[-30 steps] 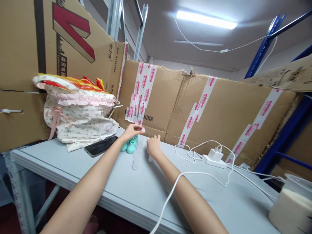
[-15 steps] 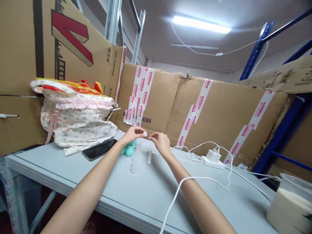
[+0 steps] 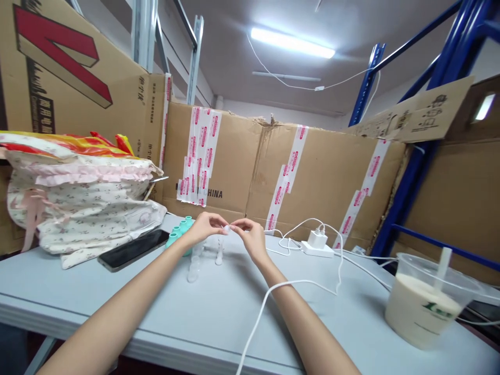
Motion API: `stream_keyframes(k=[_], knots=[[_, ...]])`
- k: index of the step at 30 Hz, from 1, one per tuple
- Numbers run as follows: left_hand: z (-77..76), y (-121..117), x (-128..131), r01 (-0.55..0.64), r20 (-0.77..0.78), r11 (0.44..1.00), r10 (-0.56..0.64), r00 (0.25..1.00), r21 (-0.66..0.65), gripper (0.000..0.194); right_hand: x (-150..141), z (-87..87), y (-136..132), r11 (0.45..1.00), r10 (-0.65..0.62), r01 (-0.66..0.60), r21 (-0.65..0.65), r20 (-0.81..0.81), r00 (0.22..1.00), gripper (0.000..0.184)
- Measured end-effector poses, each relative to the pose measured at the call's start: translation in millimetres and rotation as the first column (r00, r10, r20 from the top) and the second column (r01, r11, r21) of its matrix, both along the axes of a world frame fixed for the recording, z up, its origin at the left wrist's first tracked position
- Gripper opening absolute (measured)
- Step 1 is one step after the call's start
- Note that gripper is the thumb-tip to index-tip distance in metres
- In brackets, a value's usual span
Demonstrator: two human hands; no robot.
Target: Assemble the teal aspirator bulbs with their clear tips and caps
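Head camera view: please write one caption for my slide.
Left hand and right hand meet at a small white piece above a grey table, near teal pieces.

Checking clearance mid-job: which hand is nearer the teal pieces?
Left. The left hand is just right of the teal pieces in view; the right hand is farther right, past the left hand.

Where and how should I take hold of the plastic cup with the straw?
Probably take the cup around its wall, below the rim, coming from the left with your right hand. It stands upright, its round wall suits a wrapping grip, and the straw sticks out of the top.
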State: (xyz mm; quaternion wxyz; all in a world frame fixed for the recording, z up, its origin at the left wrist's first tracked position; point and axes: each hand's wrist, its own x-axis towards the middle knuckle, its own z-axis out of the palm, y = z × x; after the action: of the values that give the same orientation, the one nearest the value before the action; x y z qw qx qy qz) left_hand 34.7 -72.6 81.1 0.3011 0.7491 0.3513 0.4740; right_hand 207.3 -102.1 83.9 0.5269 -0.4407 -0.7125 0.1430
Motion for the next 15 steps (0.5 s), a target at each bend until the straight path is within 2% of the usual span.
stream_keyframes(k=[3,8,15], knots=[[-0.3,2.0,-0.9,0.016,0.042,1.0,-0.015,0.999,-0.015,0.031,0.2,3.2,-4.7,0.998,-0.054,0.053,0.027,0.011,0.998,0.021],[-0.7,2.6,-1.0,0.034,0.083,0.999,-0.031,0.996,-0.036,0.033,-1.2,-2.4,-2.8,0.999,-0.034,0.034,0.021,0.012,0.999,0.019],[-5.0,3.1,5.3,-0.02,0.089,1.0,0.021,0.996,-0.008,0.032,-12.7,-20.9,4.7,0.992,-0.071,0.039,-0.118,-0.279,0.958,0.024]])
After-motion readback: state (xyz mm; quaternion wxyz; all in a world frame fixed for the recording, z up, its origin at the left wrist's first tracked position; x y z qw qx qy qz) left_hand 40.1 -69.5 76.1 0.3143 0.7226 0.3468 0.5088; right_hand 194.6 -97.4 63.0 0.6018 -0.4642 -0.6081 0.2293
